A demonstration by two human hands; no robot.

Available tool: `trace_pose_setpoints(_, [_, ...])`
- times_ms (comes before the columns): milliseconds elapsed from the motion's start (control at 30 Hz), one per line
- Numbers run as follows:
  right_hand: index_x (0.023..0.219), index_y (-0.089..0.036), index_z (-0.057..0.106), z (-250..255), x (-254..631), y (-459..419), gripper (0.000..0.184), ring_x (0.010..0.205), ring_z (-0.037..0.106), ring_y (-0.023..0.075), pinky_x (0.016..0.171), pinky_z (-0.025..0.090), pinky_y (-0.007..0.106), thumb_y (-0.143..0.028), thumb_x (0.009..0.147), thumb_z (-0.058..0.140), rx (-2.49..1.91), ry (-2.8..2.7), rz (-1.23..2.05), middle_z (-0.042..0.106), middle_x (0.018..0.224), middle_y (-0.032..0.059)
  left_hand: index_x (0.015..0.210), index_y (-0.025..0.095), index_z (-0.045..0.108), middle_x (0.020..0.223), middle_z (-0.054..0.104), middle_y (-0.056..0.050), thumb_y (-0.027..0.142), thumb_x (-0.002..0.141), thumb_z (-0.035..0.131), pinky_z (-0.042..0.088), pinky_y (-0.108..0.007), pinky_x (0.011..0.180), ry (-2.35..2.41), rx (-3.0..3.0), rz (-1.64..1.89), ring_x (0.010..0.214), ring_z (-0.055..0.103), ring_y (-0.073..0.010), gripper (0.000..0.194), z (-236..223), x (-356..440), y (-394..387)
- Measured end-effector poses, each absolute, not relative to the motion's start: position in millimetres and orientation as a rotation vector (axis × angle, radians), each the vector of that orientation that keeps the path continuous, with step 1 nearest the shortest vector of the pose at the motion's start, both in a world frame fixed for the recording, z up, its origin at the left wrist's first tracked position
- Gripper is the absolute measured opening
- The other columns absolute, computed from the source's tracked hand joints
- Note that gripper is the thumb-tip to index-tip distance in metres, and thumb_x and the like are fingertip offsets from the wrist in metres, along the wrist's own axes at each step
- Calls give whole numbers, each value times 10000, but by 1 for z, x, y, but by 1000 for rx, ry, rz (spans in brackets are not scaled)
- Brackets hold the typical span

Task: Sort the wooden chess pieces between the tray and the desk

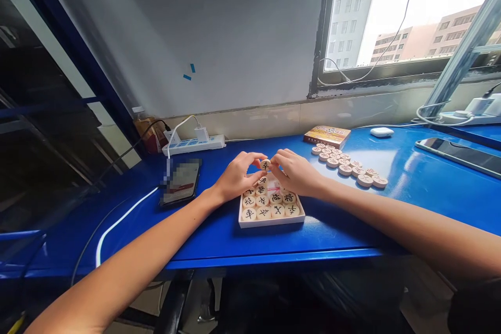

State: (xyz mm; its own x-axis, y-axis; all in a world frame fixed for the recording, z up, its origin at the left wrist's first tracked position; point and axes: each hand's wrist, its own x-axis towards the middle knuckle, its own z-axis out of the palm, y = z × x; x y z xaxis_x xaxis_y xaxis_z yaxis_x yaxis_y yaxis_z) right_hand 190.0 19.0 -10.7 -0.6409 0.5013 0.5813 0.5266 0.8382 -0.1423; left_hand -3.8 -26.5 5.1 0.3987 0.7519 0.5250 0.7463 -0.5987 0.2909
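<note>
**Both hands on one disc above the tray**

While both hands meet over the far edge of the tray (271,222), a single round disc (265,165) sits pinched between them, its marked face turned toward the camera. Left hand (236,176) closes thumb and forefinger on the disc's left side; right hand (295,172) closes its fingertips on the right side. Neither hand is nearer: the disc lies midway, touching both. Being round, it has no long axis to speak of; it stands near upright, on edge.

Directly below and toward the person, the tray holds rows of like discs lying flat, faces up. Whether a free slot remains under the hands I cannot tell; the hands hide the tray's far rows.

Around:
- loose discs (349,166) in a strip on the table (219,240), right of the right hand, near but apart
- a box (327,135) beyond that strip
- a phone (180,183) left of the left hand, cable attached
- a power strip (194,143) at the wall
- a second phone (460,156) far right, well apart

Nothing stands between the held disc and the tray.
</note>
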Motion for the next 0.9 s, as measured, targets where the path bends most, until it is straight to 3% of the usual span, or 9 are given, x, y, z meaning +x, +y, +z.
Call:
trace_pose_setpoints(333, [1001,-175,534,-9,190,15,188,897,553,210,759,432,336,-326,915,461,-776,-2332,28,641,964,82,1173,183,565,919,641,-39,327,900,535,438,-325,823,1435,2609,952,885,563,-194,310,4,-6,-25])
trace_pose_setpoints(467, [1053,-187,508,-10,191,16,234,910,572,204,761,448,331,-334,872,535,-656,-2289,59,622,1024,87,1180,170,567,958,651,-57,352,918,487,435,-326,828,1439,2605,946,907,565,-203,329,5,-6,-24])
trace_pose_setpoints(600, [977,-186,556,-10,191,17,157,834,576,184,740,441,318,-308,881,528,-489,-2292,-7,631,944,73,1097,183,613,1017,660,-50,365,937,444,419,-319,813,1348,2644,880,900,557,-197,295,6,-6,-24])
trace_pose_setpoints(700, [922,-181,576,-6,192,19,124,809,585,176,738,442,316,-286,875,533,-447,-2307,31,644,887,61,1034,197,634,929,670,-31,367,956,392,411,-322,806,1289,2651,791,855,554,-189,306,7,-5,-23])
trace_pose_setpoints(800, [978,-172,582,4,196,24,174,822,591,166,723,461,296,-266,834,567,-435,-2297,120,634,891,60,1046,205,630,876,658,-35,362,951,374,423,-331,795,1324,2629,738,840,550,-193,316,7,-4,-23])
trace_pose_setpoints(900, [1026,-177,622,19,211,34,235,801,594,161,699,478,290,-225,804,560,-515,-2279,130,610,909,61,1095,201,606,967,638,-54,348,919,428,442,-342,804,1360,2620,709,898,538,-204,290,8,-3,-24])
